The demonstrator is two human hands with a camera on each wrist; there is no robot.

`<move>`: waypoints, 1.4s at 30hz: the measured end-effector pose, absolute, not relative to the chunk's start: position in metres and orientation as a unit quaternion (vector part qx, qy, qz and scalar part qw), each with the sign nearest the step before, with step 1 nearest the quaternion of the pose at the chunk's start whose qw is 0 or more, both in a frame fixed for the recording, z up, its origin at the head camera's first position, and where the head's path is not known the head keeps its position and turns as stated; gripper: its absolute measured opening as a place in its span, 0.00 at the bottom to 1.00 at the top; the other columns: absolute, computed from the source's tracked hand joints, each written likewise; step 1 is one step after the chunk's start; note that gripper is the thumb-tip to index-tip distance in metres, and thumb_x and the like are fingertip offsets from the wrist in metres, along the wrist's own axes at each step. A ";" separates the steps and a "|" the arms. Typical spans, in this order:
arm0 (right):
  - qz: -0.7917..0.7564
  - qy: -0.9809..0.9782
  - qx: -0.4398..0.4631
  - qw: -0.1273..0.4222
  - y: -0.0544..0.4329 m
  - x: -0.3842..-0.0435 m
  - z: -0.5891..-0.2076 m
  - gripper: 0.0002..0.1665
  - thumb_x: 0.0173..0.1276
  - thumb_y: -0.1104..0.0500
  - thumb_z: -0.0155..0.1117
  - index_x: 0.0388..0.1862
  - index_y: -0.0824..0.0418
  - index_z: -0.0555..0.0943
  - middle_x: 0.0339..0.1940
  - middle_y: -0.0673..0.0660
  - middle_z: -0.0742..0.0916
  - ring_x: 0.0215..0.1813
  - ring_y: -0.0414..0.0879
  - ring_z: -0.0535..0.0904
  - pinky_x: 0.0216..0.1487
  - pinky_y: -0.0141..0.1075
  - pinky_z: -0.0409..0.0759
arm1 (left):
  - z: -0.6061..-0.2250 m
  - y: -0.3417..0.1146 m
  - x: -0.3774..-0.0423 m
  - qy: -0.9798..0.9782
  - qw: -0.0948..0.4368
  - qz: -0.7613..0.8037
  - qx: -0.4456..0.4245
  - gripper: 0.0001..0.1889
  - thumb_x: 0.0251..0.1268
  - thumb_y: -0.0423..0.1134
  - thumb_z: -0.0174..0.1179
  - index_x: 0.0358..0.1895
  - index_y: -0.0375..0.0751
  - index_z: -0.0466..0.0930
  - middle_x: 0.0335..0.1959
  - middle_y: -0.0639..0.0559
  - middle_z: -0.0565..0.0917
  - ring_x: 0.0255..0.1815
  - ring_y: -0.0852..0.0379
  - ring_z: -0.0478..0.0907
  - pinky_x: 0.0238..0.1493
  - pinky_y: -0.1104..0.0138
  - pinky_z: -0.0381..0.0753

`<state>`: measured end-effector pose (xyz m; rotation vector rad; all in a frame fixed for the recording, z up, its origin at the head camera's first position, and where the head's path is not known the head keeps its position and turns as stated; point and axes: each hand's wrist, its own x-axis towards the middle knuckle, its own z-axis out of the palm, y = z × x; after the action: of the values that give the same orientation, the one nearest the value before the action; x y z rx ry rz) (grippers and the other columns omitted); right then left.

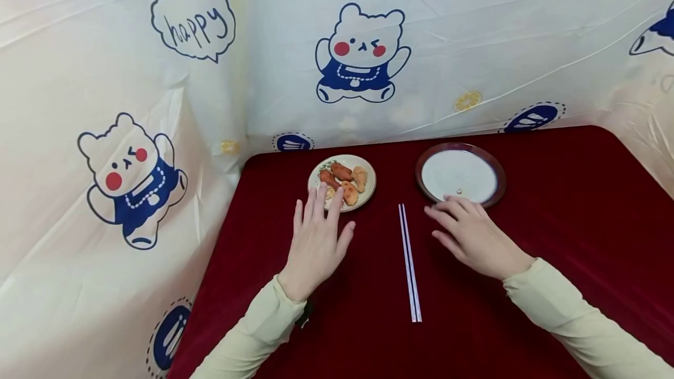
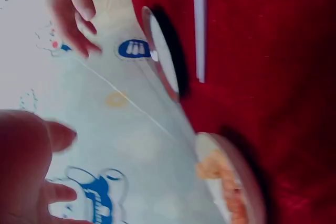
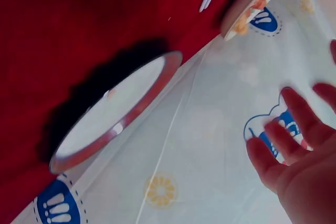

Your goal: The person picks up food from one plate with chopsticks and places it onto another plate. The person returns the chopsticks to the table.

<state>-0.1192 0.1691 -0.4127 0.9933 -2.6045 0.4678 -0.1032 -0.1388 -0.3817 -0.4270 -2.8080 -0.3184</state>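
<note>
My left hand (image 1: 315, 244), fingers spread and straight, hovers just in front of a small cream plate (image 1: 371, 192); its fingertips overlap the near rim in the head view. On that plate lie several pieces of fried chicken (image 1: 342, 172) with a green sprig at the back left. My right hand (image 1: 476, 235) is held with loosely bent fingers at the near rim of a white plate with a brown edge (image 1: 501, 179), and nothing is in it. A small crumb (image 1: 459, 191) shows on this plate. Between the hands, a pair of pale chopsticks (image 1: 409, 268) lies lengthwise on the table.
A dark red cloth covers the table (image 1: 363, 338). Behind and to the left hangs a white curtain (image 1: 442, 34) printed with bears and lettering, meeting the table's back edge. The left wrist carries a dark band (image 1: 303, 314).
</note>
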 end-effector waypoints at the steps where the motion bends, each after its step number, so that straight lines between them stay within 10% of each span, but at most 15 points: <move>1: 0.161 -0.904 0.359 0.164 0.167 -0.118 -0.415 0.22 0.62 0.57 0.68 0.55 0.61 0.81 0.49 0.57 0.82 0.57 0.55 0.75 0.55 0.51 0.75 | -0.385 -0.141 -0.105 -0.970 0.150 -0.122 -0.145 0.30 0.72 0.51 0.50 0.73 0.44 0.61 0.73 0.36 0.62 0.73 0.37 0.59 0.71 0.40 0.60; 8: 0.166 -0.866 0.453 0.134 0.149 -0.105 -0.436 0.09 0.58 0.65 0.68 0.36 0.54 0.83 0.34 0.46 0.79 0.39 0.40 0.72 0.39 0.33 0.76 | -0.428 -0.169 -0.137 -0.894 0.039 -0.446 -0.007 0.18 0.73 0.38 0.48 0.62 0.35 0.71 0.48 0.39 0.78 0.43 0.50 0.79 0.44 0.61 0.81; 14: 0.151 -0.858 0.482 0.097 0.130 -0.093 -0.453 0.11 0.57 0.68 0.66 0.35 0.52 0.83 0.33 0.45 0.79 0.36 0.39 0.69 0.36 0.29 0.74 | -0.461 -0.185 -0.161 -0.717 -0.082 -0.674 0.157 0.24 0.77 0.37 0.40 0.71 0.37 0.51 0.28 0.45 0.81 0.24 0.55 0.83 0.32 0.65 0.86; 28: 0.106 -0.867 0.486 0.038 0.112 -0.088 -0.462 0.15 0.54 0.71 0.64 0.25 0.49 0.80 0.32 0.45 0.75 0.37 0.41 0.68 0.35 0.30 0.73 | -0.473 -0.172 -0.190 -0.673 -0.097 -0.709 0.186 0.30 0.78 0.40 0.38 0.74 0.40 0.35 0.29 0.44 0.84 0.23 0.55 0.84 0.30 0.65 0.87; 42: 0.094 -0.873 0.478 -0.011 0.110 -0.101 -0.462 0.11 0.57 0.59 0.72 0.36 0.48 0.81 0.37 0.45 0.78 0.39 0.41 0.70 0.36 0.32 0.73 | -0.479 -0.173 -0.191 -0.685 -0.098 -0.698 0.183 0.28 0.78 0.41 0.39 0.74 0.38 0.40 0.42 0.34 0.83 0.31 0.53 0.86 0.39 0.63 0.88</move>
<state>-0.1011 0.1102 -0.4619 1.5114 -2.7634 0.2964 -0.1908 -0.1730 -0.4786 0.6148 -2.2974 -2.3416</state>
